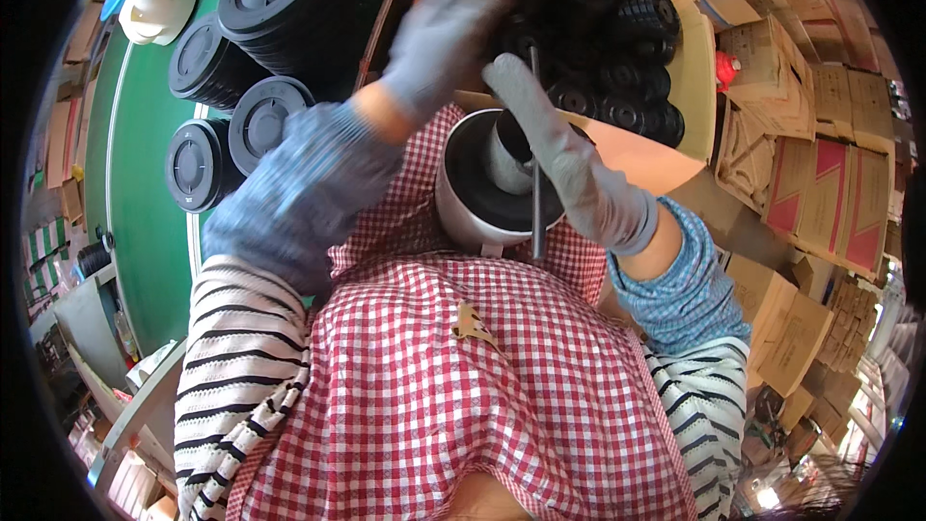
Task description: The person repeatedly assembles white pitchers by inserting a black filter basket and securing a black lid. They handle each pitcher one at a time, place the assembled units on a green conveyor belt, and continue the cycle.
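My left hand point(449, 43), in a grey glove and smeared by motion, is over the near left part of a cardboard box of black round parts point(632, 68). Its fingers are too blurred to show whether they hold anything. Also gloved in grey, my right hand point(579, 169) has a thin metal rod point(537, 217) in its grip, partly hidden by the fingers. The rod stands nearly lengthwise in view, above a round light-coloured container point(458, 217) with a black inside point(473, 174). That container sits in front of my checked apron, partly covered by my right hand.
On the green table point(145, 260) at left stand several stacks of black round discs point(198, 169). Pale cup-like pieces point(159, 12) lie at its far end. Cardboard cartons point(830, 198) pile up at right, with a small red object point(726, 69) beside the parts box.
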`<state>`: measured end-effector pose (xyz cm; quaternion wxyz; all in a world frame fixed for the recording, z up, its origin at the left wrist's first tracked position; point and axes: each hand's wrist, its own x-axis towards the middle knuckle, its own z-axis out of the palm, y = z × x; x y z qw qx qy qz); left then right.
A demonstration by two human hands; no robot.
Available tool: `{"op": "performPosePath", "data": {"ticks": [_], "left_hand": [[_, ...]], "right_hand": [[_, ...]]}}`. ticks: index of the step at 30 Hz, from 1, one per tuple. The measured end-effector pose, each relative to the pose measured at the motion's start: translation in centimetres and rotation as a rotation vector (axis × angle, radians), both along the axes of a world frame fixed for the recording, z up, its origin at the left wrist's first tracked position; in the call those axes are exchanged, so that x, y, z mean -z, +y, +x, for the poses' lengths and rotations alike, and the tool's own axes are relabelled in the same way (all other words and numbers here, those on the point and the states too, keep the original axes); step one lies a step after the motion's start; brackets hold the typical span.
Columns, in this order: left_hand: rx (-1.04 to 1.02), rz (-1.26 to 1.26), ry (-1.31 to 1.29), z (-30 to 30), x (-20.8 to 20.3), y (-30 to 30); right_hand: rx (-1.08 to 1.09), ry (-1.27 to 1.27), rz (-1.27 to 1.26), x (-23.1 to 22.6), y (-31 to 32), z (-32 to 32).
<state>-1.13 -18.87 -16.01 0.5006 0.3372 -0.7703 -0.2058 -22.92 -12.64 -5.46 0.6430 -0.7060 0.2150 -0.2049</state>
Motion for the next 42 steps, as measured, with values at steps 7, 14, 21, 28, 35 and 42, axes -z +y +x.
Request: {"op": "performPosePath", "data": {"ticks": [7, 14, 21, 28, 35, 42], "left_hand": [[0.242, -0.097, -0.297, -5.8, -12.6, 13.8], [0.222, -0.106, -0.299, -5.7, -12.2, 13.2], [0.3, 0.82, 0.414, 3.1, -10.9, 12.3], [-0.082, 0.481, -0.888, -2.2, -17.4, 12.2], [-0.027, 0.596, -0.952, -1.9, -15.3, 9.9], [0.103, 0.394, -0.532, 1.4, -8.7, 3.0]], "right_hand": [[-0.023, -0.109, 0.288, -1.0, -2.7, 0.5], [-0.099, 0.133, -0.808, 4.7, -9.3, 2.0], [0.058, 0.541, -0.839, 1.0, -3.4, -3.9], [-0.249, 0.763, -0.684, -0.4, -5.7, -2.6], [-0.364, 0.249, -0.652, 3.1, -10.9, -2.3], [-0.182, 0.164, 0.004, 1.3, -0.9, -4.0]]}}
